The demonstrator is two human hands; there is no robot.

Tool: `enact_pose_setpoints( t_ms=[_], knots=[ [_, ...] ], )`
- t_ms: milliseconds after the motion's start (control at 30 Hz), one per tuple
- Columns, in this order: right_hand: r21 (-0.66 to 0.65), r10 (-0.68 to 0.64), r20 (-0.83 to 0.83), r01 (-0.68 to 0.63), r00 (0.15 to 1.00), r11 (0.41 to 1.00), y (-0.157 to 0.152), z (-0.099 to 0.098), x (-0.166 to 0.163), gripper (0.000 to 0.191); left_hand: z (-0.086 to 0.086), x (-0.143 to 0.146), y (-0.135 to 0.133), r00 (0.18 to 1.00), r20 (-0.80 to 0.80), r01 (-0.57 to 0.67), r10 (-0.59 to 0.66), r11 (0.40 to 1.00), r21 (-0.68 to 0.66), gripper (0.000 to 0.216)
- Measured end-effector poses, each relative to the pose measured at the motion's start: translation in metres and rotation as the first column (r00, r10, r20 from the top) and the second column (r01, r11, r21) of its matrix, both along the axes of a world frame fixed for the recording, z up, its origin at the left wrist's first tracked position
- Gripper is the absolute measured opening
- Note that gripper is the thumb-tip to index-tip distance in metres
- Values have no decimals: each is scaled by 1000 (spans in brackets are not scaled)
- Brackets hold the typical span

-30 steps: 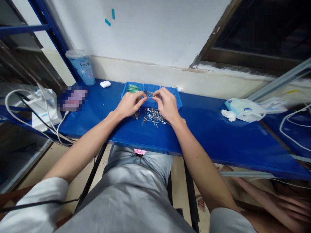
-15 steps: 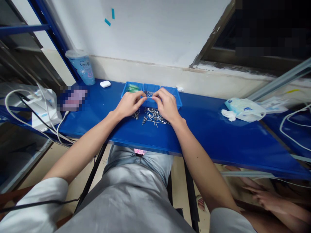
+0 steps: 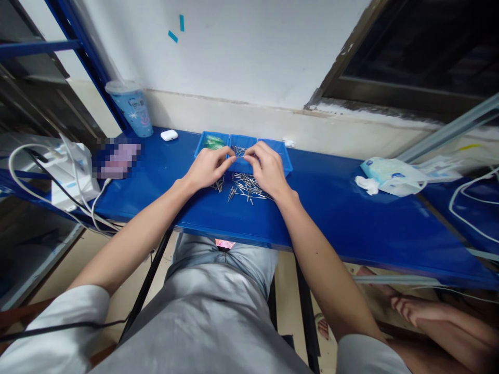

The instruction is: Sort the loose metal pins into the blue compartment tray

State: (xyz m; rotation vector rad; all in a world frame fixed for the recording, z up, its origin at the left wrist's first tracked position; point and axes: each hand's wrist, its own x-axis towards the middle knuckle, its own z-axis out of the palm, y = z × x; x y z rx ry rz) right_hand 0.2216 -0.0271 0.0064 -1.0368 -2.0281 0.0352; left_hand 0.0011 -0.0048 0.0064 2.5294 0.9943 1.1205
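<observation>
My left hand and my right hand meet over the front of a blue divided tray. Between their pinched fingertips is a thin metal rod, one end in each hand; its exact kind is too small to make out. Green pieces lie in the tray's left compartment, and short metal pieces show in the middle one. On the tabletop below my hands is a loose pile of slim metal rods. A smaller group of metal pieces is partly hidden under my left hand.
The blue table runs along a wall. At left are a blue cup, a white earbud case and a white power strip with cables. A tissue pack lies at right. Another person's hand shows below the table.
My hands and the thin metal rod stay almost in the same place. Below the table at right, the other person's hands have shifted.
</observation>
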Motion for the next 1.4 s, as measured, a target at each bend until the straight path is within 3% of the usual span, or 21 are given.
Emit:
enact_pose_setpoints(
  t_ms=[567,1400],
  knots=[
    [14,14,-12,-14,1000,1000,1,-2,1,8,-1,0,1,1000,-3,7,-7,1000,3,29],
    [-1,20,-10,-20,1000,1000,3,-4,2,18,-2,0,2,1000,-1,9,-9,1000,-2,33]
  ],
)
